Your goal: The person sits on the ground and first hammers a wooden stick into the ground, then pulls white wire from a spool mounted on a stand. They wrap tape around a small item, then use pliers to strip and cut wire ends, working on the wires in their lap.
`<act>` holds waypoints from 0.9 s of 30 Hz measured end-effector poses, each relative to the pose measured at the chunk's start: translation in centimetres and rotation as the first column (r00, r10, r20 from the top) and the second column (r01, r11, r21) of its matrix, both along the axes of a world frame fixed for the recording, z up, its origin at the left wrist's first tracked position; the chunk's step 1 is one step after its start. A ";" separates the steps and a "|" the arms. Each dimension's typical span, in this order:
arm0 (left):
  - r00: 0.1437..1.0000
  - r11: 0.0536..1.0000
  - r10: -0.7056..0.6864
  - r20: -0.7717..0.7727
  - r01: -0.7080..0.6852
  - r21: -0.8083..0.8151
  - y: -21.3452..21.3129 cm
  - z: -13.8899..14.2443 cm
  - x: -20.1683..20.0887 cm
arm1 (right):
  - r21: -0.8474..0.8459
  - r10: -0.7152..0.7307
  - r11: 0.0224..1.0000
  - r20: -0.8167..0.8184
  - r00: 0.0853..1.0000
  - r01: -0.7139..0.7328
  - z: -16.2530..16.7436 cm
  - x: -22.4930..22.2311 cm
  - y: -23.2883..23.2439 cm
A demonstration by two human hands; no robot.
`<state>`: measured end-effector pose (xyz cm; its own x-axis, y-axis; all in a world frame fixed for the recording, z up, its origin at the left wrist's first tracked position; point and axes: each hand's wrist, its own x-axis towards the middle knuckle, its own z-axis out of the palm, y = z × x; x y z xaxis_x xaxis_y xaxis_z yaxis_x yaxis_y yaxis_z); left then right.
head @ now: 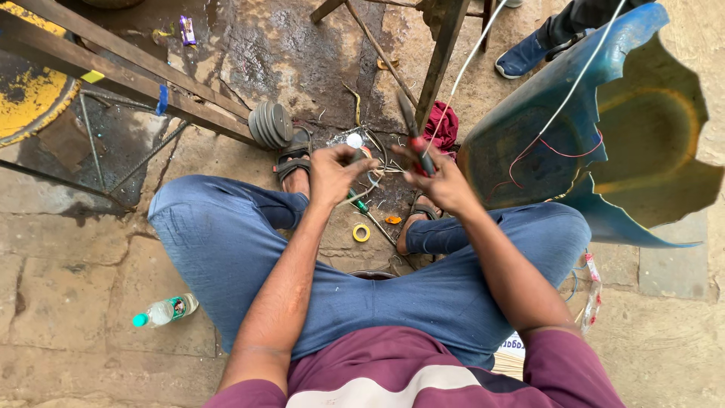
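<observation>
From my remote seat I see a short-sleeved maroon cotton shirt (393, 370) at six o'clock, crossed by a pale cream chest band (377, 393), its sleeves ending above the elbows. Both forearms are bare, and the left hand (332, 172) and right hand (442, 181) wear no gloves, rings or watch that I can make out. Faded blue denim jeans (226, 242) cover both legs, creased at the knees. At twelve o'clock sit dark strapped open-toed sandals (293, 157), one on each foot.
</observation>
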<state>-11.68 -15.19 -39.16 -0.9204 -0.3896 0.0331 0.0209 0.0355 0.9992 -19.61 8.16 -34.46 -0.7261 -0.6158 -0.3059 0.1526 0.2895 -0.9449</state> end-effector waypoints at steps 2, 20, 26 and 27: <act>0.976 0.958 -0.195 0.092 0.169 0.233 0.9 -0.5 -0.2 | -0.179 -0.178 0.969 -0.016 0.984 0.172 -0.7 0.6 -1.4; 0.563 0.612 -0.748 0.353 0.790 0.036 0.7 -0.5 2.8 | 0.537 0.469 0.774 -0.131 0.873 -0.335 -1.0 -2.0 0.7; 0.653 0.592 -0.611 0.448 0.752 -0.289 2.3 -1.2 3.8 | 0.488 0.467 0.800 -0.143 0.872 -0.349 -3.4 -3.1 1.5; 0.652 0.586 -0.606 0.455 0.753 -0.299 2.1 -1.7 4.0 | 0.471 0.483 0.813 -0.218 0.848 -0.342 -3.7 -3.5 1.9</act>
